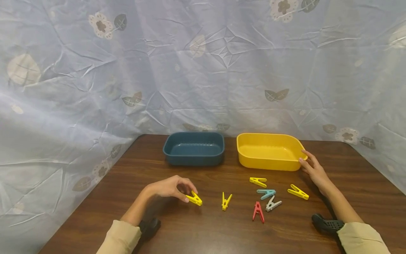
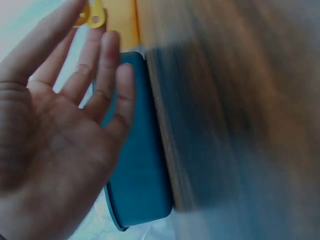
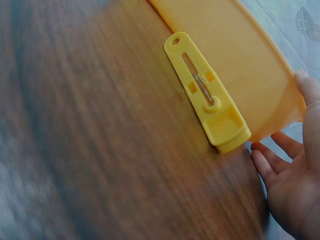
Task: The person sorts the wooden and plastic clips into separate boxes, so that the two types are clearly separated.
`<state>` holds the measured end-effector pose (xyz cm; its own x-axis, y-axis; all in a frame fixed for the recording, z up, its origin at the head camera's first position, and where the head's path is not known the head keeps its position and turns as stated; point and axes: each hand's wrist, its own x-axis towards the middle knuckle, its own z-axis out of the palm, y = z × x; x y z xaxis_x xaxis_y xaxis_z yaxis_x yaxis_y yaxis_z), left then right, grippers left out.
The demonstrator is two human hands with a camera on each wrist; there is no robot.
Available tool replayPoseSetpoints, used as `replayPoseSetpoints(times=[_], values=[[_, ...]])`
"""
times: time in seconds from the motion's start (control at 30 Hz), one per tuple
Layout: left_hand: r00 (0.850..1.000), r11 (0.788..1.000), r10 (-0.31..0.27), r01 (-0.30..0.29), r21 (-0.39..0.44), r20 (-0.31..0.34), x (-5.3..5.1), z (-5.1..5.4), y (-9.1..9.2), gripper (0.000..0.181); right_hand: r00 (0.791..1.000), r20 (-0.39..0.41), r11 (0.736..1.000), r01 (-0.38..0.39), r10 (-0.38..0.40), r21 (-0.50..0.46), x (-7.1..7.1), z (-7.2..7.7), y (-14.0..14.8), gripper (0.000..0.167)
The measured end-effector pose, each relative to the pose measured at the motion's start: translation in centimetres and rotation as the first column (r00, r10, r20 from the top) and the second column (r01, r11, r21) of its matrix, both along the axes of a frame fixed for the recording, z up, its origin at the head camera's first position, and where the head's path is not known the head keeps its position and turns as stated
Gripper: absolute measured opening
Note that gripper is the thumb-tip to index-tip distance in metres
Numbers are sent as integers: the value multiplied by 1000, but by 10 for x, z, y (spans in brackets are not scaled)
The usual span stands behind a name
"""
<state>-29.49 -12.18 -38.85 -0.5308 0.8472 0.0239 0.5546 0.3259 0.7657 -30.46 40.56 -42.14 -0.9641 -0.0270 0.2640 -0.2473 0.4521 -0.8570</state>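
Two hands show: lower left of centre, the left hand [image 1: 172, 187] pinches a yellow peg [image 1: 195, 199] between thumb and fingertips; so narrow a hold could let it twist loose. Right of centre, a red peg [image 1: 258, 211], blue peg [image 1: 266, 193] and grey peg [image 1: 272, 204] lie bunched; a hasty reach might scatter them. Farther right, the yellow tub [image 1: 269, 164] is touched by the right hand [image 1: 315, 173], fingers loosely extended; a stray push could slide it.

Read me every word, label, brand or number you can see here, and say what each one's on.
None: I can't read any text in these views.
The blue basin and yellow basin show no lettering.
Any marks on the clothespins are too small to read.
The backdrop cloth shows flowers and leaves.
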Motion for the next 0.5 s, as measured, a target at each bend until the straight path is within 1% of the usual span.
replayPoseSetpoints(times=[0.13, 0.3, 0.5], values=[[999, 999, 32, -33, -9, -42, -5, 5, 9, 32, 1000, -13, 1000, -9, 8, -14, 0, 0, 0, 60], [995, 997, 69, -71, -17, -66, -11, 12, 24, 33, 1000, -15, 999, -16, 15, -34, 0, -1, 0, 60], [987, 991, 132, -130, 26, -92, -18, 21, 42, 33, 1000, -9, 1000, -13, 12, -23, 1, -1, 0, 60]])
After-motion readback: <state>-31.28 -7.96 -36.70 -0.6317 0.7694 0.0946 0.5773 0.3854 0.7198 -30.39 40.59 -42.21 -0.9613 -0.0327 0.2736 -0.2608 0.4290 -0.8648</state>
